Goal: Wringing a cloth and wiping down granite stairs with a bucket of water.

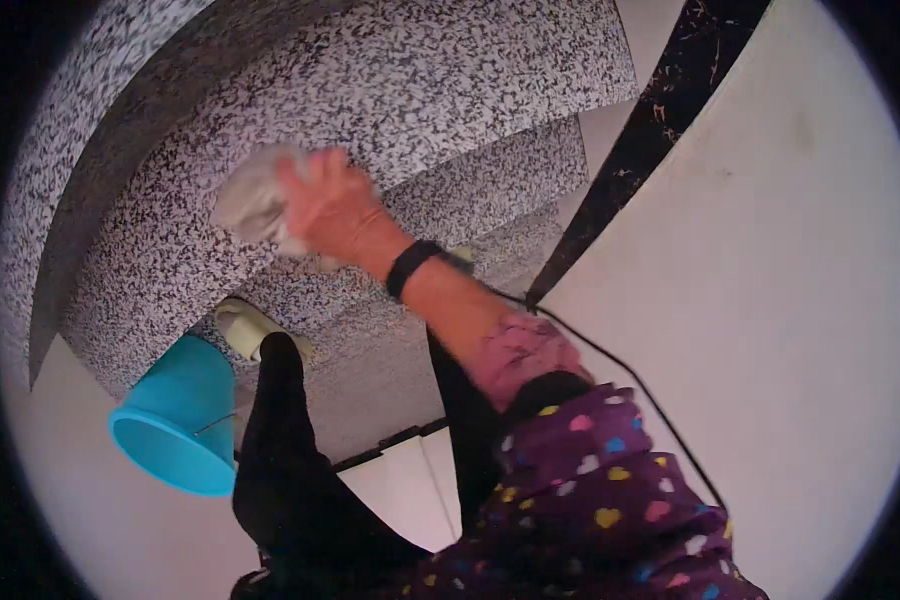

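Observation:
My right hand (334, 206) presses a pale, crumpled cloth (253, 196) against a black-and-white speckled stair tread (450, 82). Both hand and cloth are slightly blurred. The fingers lie over the cloth's right side and partly hide it. A black band (412, 268) circles the wrist, and a purple sleeve with coloured hearts (607, 480) covers the upper arm. My left hand is out of view.
A light-blue bucket (176, 390) stands at lower left beside my leg. My slippered foot (251, 326) rests on a lower step. Dark marble skirting (664, 112) borders the white wall (780, 300) on the right. A black cord (645, 382) hangs beside my arm.

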A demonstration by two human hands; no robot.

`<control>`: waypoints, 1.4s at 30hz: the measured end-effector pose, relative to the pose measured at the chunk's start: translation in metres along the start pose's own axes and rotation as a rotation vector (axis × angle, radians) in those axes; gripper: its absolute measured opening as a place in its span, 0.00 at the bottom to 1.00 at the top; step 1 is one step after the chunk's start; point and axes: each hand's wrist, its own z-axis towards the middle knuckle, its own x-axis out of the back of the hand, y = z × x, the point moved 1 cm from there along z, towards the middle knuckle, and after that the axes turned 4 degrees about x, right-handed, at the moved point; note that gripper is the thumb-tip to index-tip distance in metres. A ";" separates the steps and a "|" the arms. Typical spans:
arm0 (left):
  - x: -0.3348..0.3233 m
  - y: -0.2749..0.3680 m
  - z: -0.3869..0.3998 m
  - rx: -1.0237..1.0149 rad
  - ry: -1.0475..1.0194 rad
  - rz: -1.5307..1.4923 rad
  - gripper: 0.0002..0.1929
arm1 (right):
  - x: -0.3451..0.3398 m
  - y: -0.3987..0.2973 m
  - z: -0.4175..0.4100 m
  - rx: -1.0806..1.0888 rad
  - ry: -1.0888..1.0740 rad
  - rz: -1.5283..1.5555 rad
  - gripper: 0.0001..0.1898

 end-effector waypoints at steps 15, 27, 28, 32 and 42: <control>-0.073 -0.064 -0.014 -0.158 0.080 0.007 0.17 | 0.098 0.212 -0.082 -0.274 0.170 -0.302 0.31; -0.061 -0.063 -0.026 -0.232 0.115 -0.075 0.18 | 0.132 0.252 -0.014 -0.343 0.227 -0.448 0.28; -0.061 -0.061 -0.029 -0.233 0.129 -0.083 0.18 | 0.121 0.245 -0.022 -0.327 0.265 -0.474 0.27; -0.077 -0.084 -0.010 -0.152 0.132 -0.114 0.19 | 0.120 0.245 -0.104 -0.152 -0.011 -0.407 0.27; -0.073 -0.014 -0.006 -0.408 0.190 -0.044 0.20 | 0.393 0.257 0.113 0.126 0.322 -1.014 0.20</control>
